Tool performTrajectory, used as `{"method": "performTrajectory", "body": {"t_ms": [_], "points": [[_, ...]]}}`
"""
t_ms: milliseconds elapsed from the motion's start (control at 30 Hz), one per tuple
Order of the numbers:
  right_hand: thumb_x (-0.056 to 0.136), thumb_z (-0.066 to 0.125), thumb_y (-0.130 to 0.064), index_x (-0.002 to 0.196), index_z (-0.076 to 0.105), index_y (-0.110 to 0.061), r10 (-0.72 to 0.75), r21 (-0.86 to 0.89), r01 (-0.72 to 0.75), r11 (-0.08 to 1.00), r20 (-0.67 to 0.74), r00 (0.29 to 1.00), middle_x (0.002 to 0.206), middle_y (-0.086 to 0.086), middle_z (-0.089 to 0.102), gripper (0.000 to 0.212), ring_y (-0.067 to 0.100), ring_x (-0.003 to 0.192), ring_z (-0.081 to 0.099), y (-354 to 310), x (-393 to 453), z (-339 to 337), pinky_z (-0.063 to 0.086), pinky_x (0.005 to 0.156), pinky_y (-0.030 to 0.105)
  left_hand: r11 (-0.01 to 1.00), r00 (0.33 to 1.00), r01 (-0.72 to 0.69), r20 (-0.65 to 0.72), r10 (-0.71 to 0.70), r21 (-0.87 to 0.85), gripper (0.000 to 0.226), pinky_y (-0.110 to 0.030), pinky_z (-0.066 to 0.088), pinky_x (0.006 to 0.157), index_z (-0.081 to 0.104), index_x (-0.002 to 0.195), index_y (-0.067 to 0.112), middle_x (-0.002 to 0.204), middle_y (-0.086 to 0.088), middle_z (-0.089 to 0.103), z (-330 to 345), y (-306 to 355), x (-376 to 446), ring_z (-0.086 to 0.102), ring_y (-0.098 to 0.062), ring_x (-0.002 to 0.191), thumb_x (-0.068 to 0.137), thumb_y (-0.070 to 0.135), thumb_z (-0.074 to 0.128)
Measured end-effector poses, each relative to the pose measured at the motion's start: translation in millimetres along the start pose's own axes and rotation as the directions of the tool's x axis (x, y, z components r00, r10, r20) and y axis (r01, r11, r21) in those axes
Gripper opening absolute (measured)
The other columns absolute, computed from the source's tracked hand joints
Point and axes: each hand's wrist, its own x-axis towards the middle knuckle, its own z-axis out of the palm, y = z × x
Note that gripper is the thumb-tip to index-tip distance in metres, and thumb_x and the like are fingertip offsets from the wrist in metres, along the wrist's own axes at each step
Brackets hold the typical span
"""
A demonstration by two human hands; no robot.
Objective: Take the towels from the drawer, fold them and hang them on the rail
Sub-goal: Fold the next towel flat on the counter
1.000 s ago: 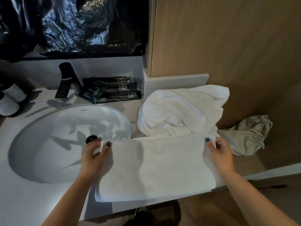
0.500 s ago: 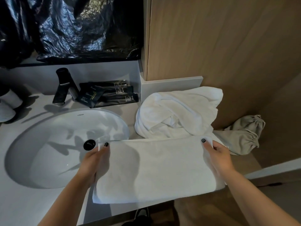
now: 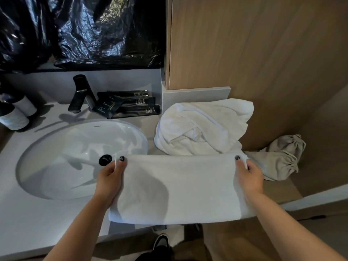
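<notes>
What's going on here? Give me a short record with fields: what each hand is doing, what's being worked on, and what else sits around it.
Left hand: left hand pinches the far left corner of the flat towel.
Right hand: right hand pinches the far right corner.
Towel: white, lying folded on the counter, its near edge at the counter's front.
Waiting: crumpled white towels behind it.
Nearby: sink, black faucet, dark sachets, beige bag.
Rail: not in view.

small illegible brand mark on sink point(image 3: 56, 185), unreadable sachet point(image 3: 108, 108) print
</notes>
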Motion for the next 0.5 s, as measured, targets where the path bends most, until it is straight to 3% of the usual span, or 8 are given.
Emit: {"method": "performTrajectory", "body": {"t_ms": [100, 233, 300, 333, 400, 467, 500], "points": [[0.098, 0.056, -0.024, 0.056, 0.029, -0.014, -0.007, -0.121, -0.006, 0.993, -0.108, 0.994, 0.073, 0.008, 0.037, 0.051, 0.02, 0.066, 0.034, -2, 9, 15, 0.026, 0.065, 0.031, 1.0, 1.0, 0.017, -0.014, -0.017, 0.021, 0.056, -0.028, 0.047, 0.06, 0.058, 0.08, -0.003, 0.064, -0.006, 0.058, 6, -1, 11, 0.056, -0.017, 0.061, 0.096, 0.05, 0.054], [0.1, 0.052, -0.024, 0.066, 0.049, -0.008, 0.05, -0.27, -0.09, 0.959, -0.152, 0.987, 0.101, 0.016, 0.044, 0.038, 0.024, 0.086, 0.043, 4, 22, 21, 0.031, 0.076, 0.031, 0.979, 0.999, 0.018, 0.023, -0.023, 0.204, 0.045, -0.028, 0.046, 0.062, 0.066, 0.076, 0.008, 0.069, -0.007, 0.066, 11, 2, 25, 0.065, -0.025, 0.073, 0.099, 0.044, 0.051], [0.099, 0.051, -0.023, 0.089, 0.06, -0.009, 0.094, -0.338, -0.152, 0.929, -0.181, 0.979, 0.111, 0.021, 0.047, 0.019, 0.028, 0.1, 0.045, 1, 22, 22, 0.036, 0.085, 0.037, 0.906, 1.0, -0.019, 0.0, 0.021, 0.422, 0.036, -0.035, 0.048, 0.085, 0.068, 0.117, 0.01, 0.113, -0.015, 0.069, 14, 6, 28, 0.061, -0.034, 0.111, 0.1, 0.037, 0.051], [0.097, 0.054, -0.018, 0.108, 0.062, -0.008, 0.07, -0.399, -0.152, 0.905, -0.213, 0.975, 0.124, 0.022, 0.047, 0.017, 0.033, 0.113, 0.045, -2, 19, 22, 0.037, 0.095, 0.041, 0.847, 0.996, -0.073, -0.007, 0.09, 0.527, 0.043, -0.04, 0.043, 0.101, 0.055, 0.137, 0.01, 0.136, -0.016, 0.058, 16, 9, 27, 0.051, -0.034, 0.128, 0.101, 0.032, 0.051], [0.091, 0.059, -0.004, 0.132, 0.052, -0.004, -0.164, -0.538, 0.055, 0.841, -0.156, 0.974, 0.145, 0.021, 0.039, 0.042, 0.036, 0.135, 0.035, -9, 7, 26, 0.029, 0.11, 0.048, 0.711, 0.935, -0.289, 0.029, 0.354, 0.641, 0.054, -0.045, 0.031, 0.116, 0.039, 0.149, 0.006, 0.154, -0.016, 0.038, 25, 13, 15, 0.034, -0.033, 0.143, 0.1, 0.023, 0.054], [0.086, 0.055, 0.009, 0.138, 0.049, -0.001, -0.45, -0.561, 0.426, 0.71, 0.104, 0.887, 0.151, 0.019, 0.037, 0.053, 0.035, 0.142, 0.031, -13, -12, 38, 0.026, 0.116, 0.047, 0.513, 0.788, -0.561, 0.228, 0.572, 0.65, 0.052, -0.046, 0.03, 0.117, 0.041, 0.147, 0.001, 0.153, -0.017, 0.039, 44, 9, -6, 0.034, -0.032, 0.144, 0.1, 0.02, 0.054], [0.086, 0.053, 0.01, 0.141, 0.047, -0.001, -0.518, -0.525, 0.572, 0.63, 0.265, 0.813, 0.152, 0.017, 0.037, 0.056, 0.033, 0.144, 0.029, -12, -25, 46, 0.024, 0.118, 0.045, 0.417, 0.714, -0.66, 0.349, 0.607, 0.626, 0.051, -0.048, 0.029, 0.116, 0.043, 0.145, 0.0, 0.152, -0.017, 0.04, 55, 2, -16, 0.034, -0.033, 0.143, 0.1, 0.022, 0.052]]}}
